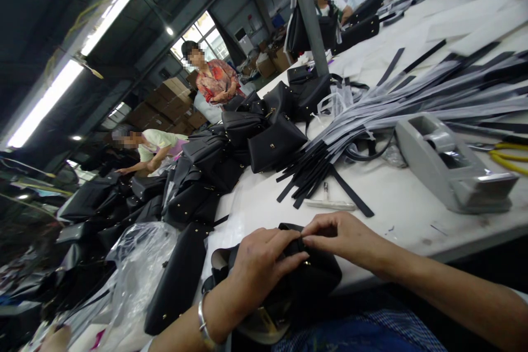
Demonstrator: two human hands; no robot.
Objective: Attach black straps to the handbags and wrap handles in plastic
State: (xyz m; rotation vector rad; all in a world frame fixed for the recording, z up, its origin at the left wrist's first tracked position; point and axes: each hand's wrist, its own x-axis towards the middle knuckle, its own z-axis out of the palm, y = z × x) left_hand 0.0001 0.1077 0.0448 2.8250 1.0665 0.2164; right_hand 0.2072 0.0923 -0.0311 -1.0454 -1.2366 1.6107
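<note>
A black handbag (324, 274) with small gold-coloured studs lies at the table's front edge, close to my body. My left hand (260, 259), with a silver bangle at the wrist, grips the upper part of the bag between thumb and fingers. Beside it, my right hand (336, 235) pinches at the top edge of the same bag, the fingertips of both hands nearly meeting. Whatever small part sits in that pinch is hidden. Just beyond the hands, a pale T-shaped tool (330, 204) rests on the table.
A grey tape dispenser (449, 168) stands at the right near yellow-handled scissors (509, 155). Black straps (330, 146) in white wrapping spread across the white table (416, 225). Finished-looking black bags (276, 146) and clear plastic (142, 264) pile up leftward. Several people work beyond.
</note>
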